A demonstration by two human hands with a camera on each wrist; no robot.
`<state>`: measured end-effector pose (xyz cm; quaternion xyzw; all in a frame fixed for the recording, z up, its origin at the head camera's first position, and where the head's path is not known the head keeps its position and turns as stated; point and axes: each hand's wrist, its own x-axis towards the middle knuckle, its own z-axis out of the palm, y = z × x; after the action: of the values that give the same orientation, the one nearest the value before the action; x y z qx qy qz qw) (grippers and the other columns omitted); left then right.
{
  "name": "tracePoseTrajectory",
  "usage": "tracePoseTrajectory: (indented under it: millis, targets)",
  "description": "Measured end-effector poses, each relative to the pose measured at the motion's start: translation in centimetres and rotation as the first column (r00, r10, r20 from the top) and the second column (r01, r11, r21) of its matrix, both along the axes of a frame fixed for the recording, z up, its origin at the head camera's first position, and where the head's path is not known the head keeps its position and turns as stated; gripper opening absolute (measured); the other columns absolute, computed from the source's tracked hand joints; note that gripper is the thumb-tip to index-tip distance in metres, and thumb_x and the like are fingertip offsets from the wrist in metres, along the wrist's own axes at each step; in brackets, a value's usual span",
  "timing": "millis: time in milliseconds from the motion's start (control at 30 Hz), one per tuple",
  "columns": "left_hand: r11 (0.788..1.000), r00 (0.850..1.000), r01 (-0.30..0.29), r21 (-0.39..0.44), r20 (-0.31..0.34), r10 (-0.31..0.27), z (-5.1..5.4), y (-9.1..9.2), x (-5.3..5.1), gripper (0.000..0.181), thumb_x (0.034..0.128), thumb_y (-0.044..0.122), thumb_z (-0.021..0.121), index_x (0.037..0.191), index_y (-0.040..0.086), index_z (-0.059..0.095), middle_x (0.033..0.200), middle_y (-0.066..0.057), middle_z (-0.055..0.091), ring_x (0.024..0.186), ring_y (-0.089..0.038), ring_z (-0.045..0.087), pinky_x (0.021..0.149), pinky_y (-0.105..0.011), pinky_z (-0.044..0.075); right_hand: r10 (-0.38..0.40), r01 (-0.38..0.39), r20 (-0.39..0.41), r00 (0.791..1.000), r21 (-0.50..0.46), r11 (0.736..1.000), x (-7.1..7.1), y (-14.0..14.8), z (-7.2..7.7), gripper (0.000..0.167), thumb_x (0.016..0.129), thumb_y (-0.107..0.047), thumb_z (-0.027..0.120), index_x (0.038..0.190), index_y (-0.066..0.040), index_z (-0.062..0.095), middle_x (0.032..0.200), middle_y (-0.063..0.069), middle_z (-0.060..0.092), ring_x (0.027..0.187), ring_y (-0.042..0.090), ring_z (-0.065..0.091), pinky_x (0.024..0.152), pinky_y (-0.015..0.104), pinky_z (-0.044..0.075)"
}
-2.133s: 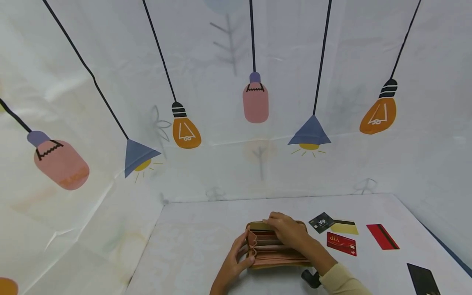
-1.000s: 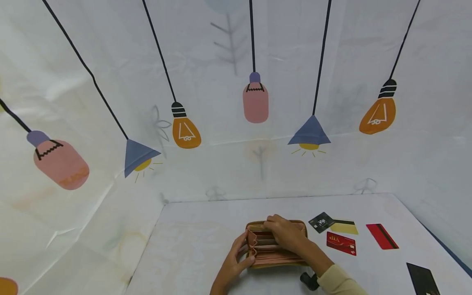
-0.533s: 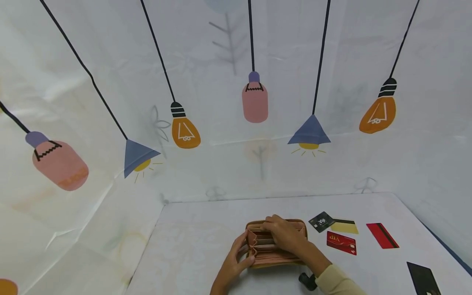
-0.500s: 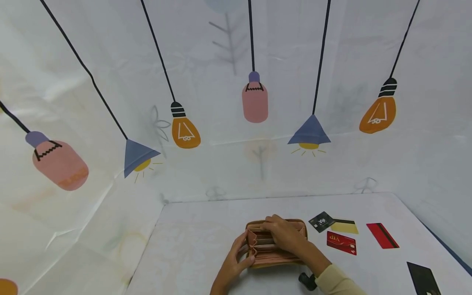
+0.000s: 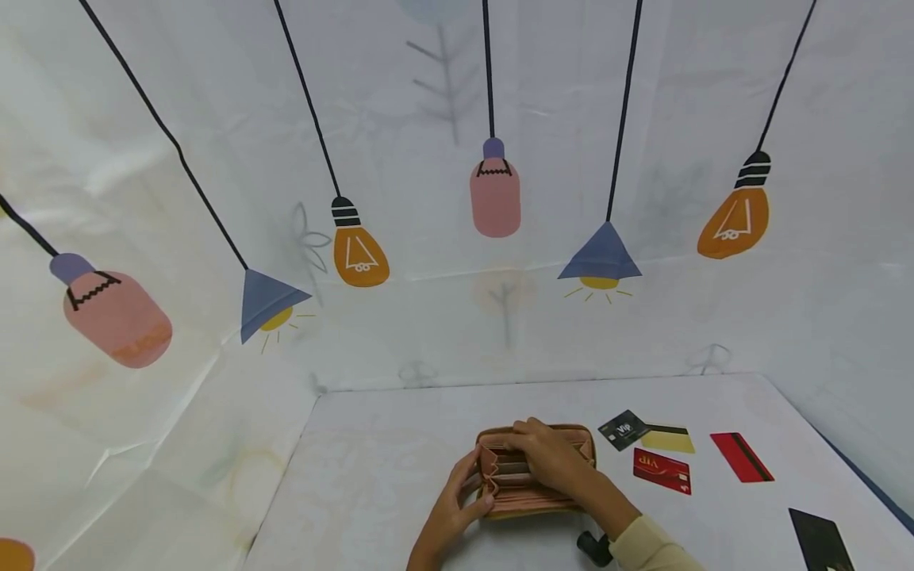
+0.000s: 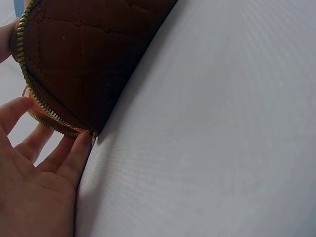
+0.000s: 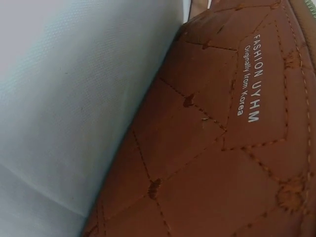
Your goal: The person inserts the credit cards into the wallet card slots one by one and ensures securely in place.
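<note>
A brown zip wallet (image 5: pixel 531 506) stands unzipped on the white table in the head view, its pleated compartments facing up. My left hand (image 5: pixel 453 509) grips its left end, thumb at the near side and fingers at the far side. In the left wrist view, the left fingers (image 6: pixel 74 153) touch the wallet's gold zip edge. My right hand (image 5: pixel 555 458) reaches over the compartments to the far inner side; its fingertips are partly hidden there, so I cannot tell what they hold. The right wrist view shows the wallet's quilted outer face (image 7: pixel 212 148), but no fingers.
Right of the wallet lie a black VIP card (image 5: pixel 623 431), a yellow card (image 5: pixel 667 440), a red VIP card (image 5: pixel 662 471) and a red striped card (image 5: pixel 743 457). A dark card (image 5: pixel 821 539) lies nearer. A black device (image 5: pixel 594 549) sits at the right wrist.
A yellowish card edge showed along the wallet's far slot about two seconds ago; it is now out of sight. The right hand has shifted slightly, while the left keeps its grip.
</note>
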<state>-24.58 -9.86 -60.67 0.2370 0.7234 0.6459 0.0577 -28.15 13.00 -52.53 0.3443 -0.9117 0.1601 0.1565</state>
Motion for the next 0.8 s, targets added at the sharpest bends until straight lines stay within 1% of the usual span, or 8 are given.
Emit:
tracePoseTrajectory:
  millis: [100, 167, 267, 367, 433, 600, 767, 800]
  targets:
    - [1.000, 1.000, 0.007, 0.004, -0.023, -0.006, 0.03, 0.01, 0.06, 0.073, 0.0979, 0.008, 0.062, 0.160, 0.018, 0.024, 0.161, -0.017, 0.025, 0.144, -0.040, 0.036, 0.115, -0.036, 0.042, 0.012, -0.012, -0.038, 0.999, 0.003, 1.000, 0.05, 0.02, -0.10, 0.050, 0.084, 0.010, 0.070, 0.120, -0.025, 0.073, 0.091, -0.005, 0.063, 0.081, 0.010, 0.057, 0.068, 0.025, 0.055]
    - [1.000, 0.999, 0.008, 0.006, -0.041, -0.007, 0.07, 0.01, 0.06, 0.073, 0.0978, 0.008, 0.062, 0.160, 0.016, 0.024, 0.161, -0.018, 0.026, 0.143, -0.039, 0.037, 0.114, -0.035, 0.042, 0.019, -0.019, -0.066, 0.998, 0.013, 1.000, 0.02, -0.01, -0.12, 0.049, 0.084, 0.009, 0.072, 0.120, -0.025, 0.073, 0.091, -0.004, 0.063, 0.080, 0.011, 0.057, 0.068, 0.025, 0.055]
    - [1.000, 0.999, -0.006, 0.010, -0.041, 0.007, 0.19, 0.05, 0.04, 0.073, 0.0970, 0.008, 0.063, 0.159, 0.017, 0.026, 0.161, -0.017, 0.027, 0.143, -0.035, 0.037, 0.114, -0.035, 0.042, 0.019, -0.016, -0.078, 0.997, 0.031, 0.999, 0.02, -0.05, 0.11, 0.042, 0.085, 0.007, 0.071, 0.115, -0.022, 0.074, 0.091, -0.003, 0.063, 0.080, 0.012, 0.057, 0.069, 0.026, 0.055]
    - [1.000, 1.000, -0.023, 0.007, -0.009, 0.023, 0.22, 0.09, 0.03, 0.073, 0.0965, 0.009, 0.064, 0.159, 0.019, 0.028, 0.161, -0.014, 0.028, 0.144, -0.030, 0.037, 0.115, -0.035, 0.041, 0.010, -0.007, -0.065, 0.998, 0.048, 0.999, 0.09, -0.17, 0.34, 0.038, 0.086, 0.006, 0.070, 0.114, -0.021, 0.075, 0.091, -0.002, 0.062, 0.080, 0.013, 0.058, 0.069, 0.026, 0.055]
    - [1.000, 1.000, -0.023, 0.001, 0.002, 0.023, 0.15, 0.10, 0.02, 0.073, 0.0966, 0.009, 0.064, 0.159, 0.019, 0.027, 0.161, -0.014, 0.028, 0.144, -0.030, 0.037, 0.115, -0.035, 0.041, -0.002, 0.005, -0.057, 0.998, 0.058, 0.998, 0.23, -0.22, 0.42, 0.039, 0.086, 0.006, 0.070, 0.114, -0.021, 0.075, 0.090, -0.002, 0.062, 0.079, 0.013, 0.057, 0.067, 0.025, 0.054]
    - [1.000, 1.000, -0.019, -0.004, 0.008, 0.019, -0.04, 0.12, 0.08, 0.074, 0.0967, 0.009, 0.064, 0.159, 0.018, 0.026, 0.161, -0.015, 0.027, 0.144, -0.032, 0.037, 0.115, -0.035, 0.041, -0.035, 0.038, -0.040, 0.999, 0.072, 0.997, 0.45, -0.28, 0.28, 0.035, 0.087, 0.005, 0.069, 0.110, -0.021, 0.075, 0.085, -0.004, 0.056, 0.074, 0.009, 0.051, 0.064, 0.022, 0.049]
    - [1.000, 1.000, -0.023, 0.007, 0.006, 0.023, 0.01, 0.13, 0.12, 0.074, 0.0963, 0.009, 0.065, 0.159, 0.018, 0.027, 0.161, -0.015, 0.027, 0.144, -0.034, 0.037, 0.115, -0.035, 0.041, -0.052, 0.053, -0.021, 0.998, 0.052, 0.997, 0.38, -0.54, 0.20, 0.028, 0.091, 0.002, 0.064, 0.104, -0.020, 0.075, 0.082, -0.005, 0.053, 0.072, 0.008, 0.046, 0.063, 0.022, 0.045]
    - [1.000, 1.000, -0.022, 0.008, 0.009, 0.022, 0.03, 0.13, 0.12, 0.074, 0.0963, 0.009, 0.064, 0.159, 0.019, 0.027, 0.161, -0.014, 0.027, 0.144, -0.034, 0.037, 0.115, -0.034, 0.041, -0.054, 0.055, -0.017, 0.998, 0.049, 0.997, 0.37, -0.61, 0.20, 0.028, 0.093, 0.001, 0.063, 0.106, -0.020, 0.075, 0.082, -0.005, 0.053, 0.071, 0.008, 0.046, 0.063, 0.022, 0.045]
